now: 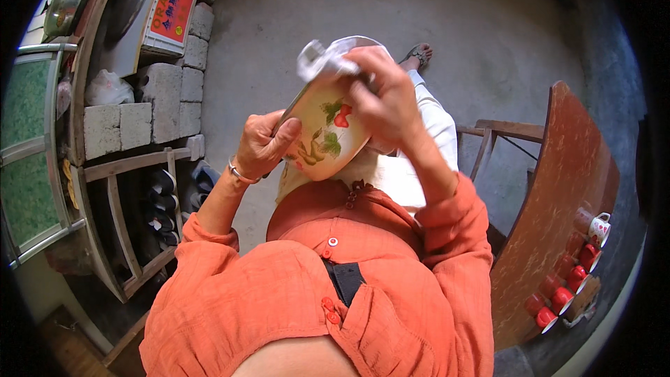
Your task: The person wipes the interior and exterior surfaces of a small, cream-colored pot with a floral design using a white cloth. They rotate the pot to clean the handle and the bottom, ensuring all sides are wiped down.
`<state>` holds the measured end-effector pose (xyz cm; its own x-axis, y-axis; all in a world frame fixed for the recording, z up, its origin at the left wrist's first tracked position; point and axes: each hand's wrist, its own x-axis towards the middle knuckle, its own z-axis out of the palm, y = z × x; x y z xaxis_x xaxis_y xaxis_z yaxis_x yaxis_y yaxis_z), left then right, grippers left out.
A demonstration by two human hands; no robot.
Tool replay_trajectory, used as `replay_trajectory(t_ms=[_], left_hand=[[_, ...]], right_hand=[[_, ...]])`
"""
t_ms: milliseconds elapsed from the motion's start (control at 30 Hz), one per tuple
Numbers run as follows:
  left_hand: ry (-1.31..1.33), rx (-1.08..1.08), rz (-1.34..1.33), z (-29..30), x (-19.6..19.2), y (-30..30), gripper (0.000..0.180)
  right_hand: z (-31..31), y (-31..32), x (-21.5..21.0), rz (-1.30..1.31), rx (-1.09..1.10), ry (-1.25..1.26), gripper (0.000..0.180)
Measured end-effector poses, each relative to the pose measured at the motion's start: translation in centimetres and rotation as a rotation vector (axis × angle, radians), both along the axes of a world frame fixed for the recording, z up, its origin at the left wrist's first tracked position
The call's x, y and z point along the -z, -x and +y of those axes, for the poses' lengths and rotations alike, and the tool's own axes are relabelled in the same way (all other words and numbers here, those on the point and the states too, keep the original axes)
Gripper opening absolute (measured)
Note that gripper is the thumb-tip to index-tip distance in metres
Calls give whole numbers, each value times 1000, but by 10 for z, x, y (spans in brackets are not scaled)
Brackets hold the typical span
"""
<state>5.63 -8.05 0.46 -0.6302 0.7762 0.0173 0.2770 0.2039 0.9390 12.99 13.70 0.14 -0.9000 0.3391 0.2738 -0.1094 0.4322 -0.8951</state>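
Observation:
My left hand (265, 141) grips a cream tray (326, 131) by its left edge, thumb on the face turned toward me. Red fruit and green leaves are painted on that face, and the tray is tilted up in front of my waist. My right hand (386, 98), slightly blurred, is closed on a white cloth (326, 61) at the tray's upper edge. Part of the cloth bunches out beyond the rim. My right fingers and wrist cover the tray's upper right side.
At right, a brown wooden table (551, 174) carries several red mugs (578, 278) and a white patterned mug (599, 229). A wooden bench (499, 129) stands beside it. Left are pale blocks (166, 98), an orange-and-white box (171, 7), a shoe rack (132, 167) and a green-panelled cabinet (31, 146).

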Motion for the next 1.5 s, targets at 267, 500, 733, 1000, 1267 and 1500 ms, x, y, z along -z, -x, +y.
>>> replay_trajectory(t_ms=[267, 500, 733, 1000, 1267, 1500], left_hand=[[-57, -47, -135, 0, -3, 0, 38], [-20, 11, -28, -8, 12, 6, 28], [-55, 26, -71, -26, 14, 3, 37], [-29, 64, -327, -4, -26, 13, 36], [174, 86, 93, 12, -25, 16, 39], [-233, -27, 356, 24, 21, -3, 9]], right_hand=[[8, 7, 7, -215, -9, 359, 26], [-28, -14, -17, 142, 48, -377, 24], [33, 21, 37, -370, -147, 696, 28], [30, 19, 46, -393, -134, 819, 30], [8, -9, -2, -55, 79, 199, 23], [-36, -32, -9, 189, 114, -508, 28]])
